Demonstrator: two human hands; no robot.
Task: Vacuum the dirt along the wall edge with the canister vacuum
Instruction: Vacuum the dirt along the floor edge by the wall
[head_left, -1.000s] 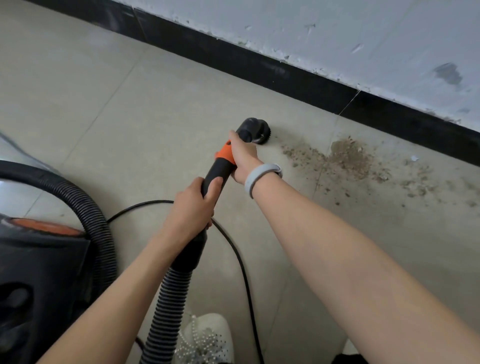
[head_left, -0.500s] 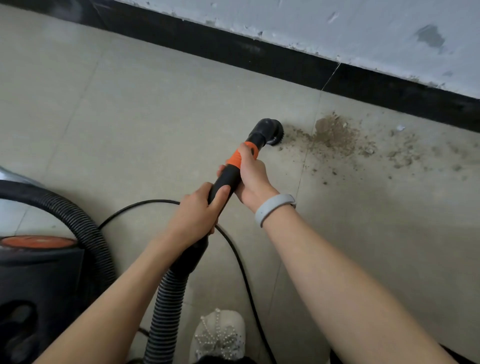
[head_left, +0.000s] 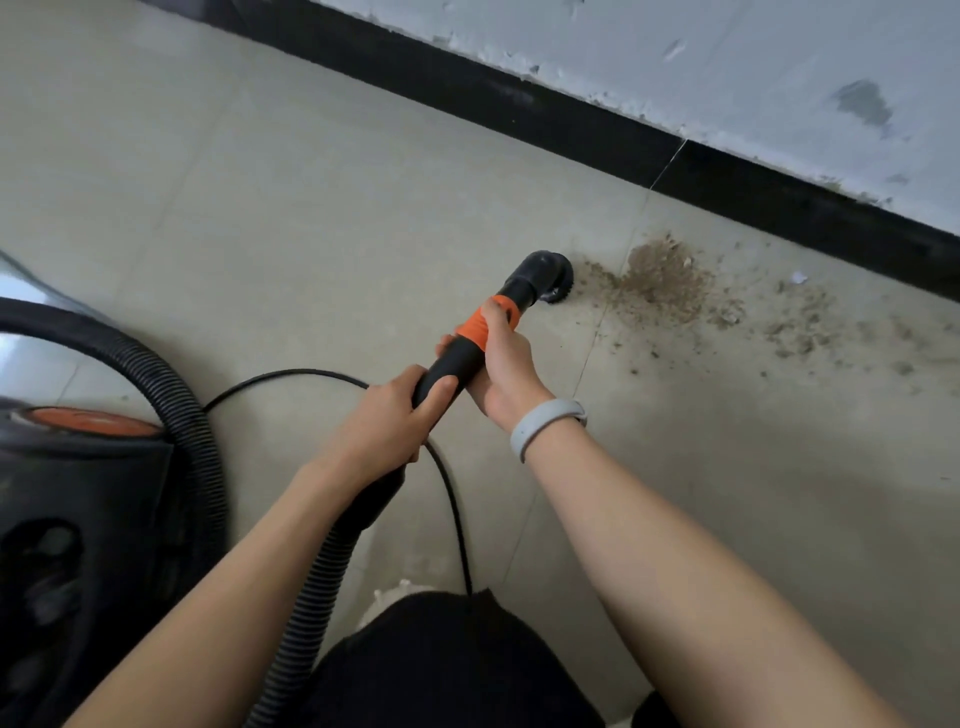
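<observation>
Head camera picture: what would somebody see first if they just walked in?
Probably the brown dirt pile on the pale floor, close to the black baseboard. Right beside it, on its left, sits the round vacuum nozzle. The left hand and the right hand both grip the black-and-orange wand, and the canister vacuum stands at the left edge.

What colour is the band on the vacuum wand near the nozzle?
Orange, on the black wand under the right hand; head view.
</observation>
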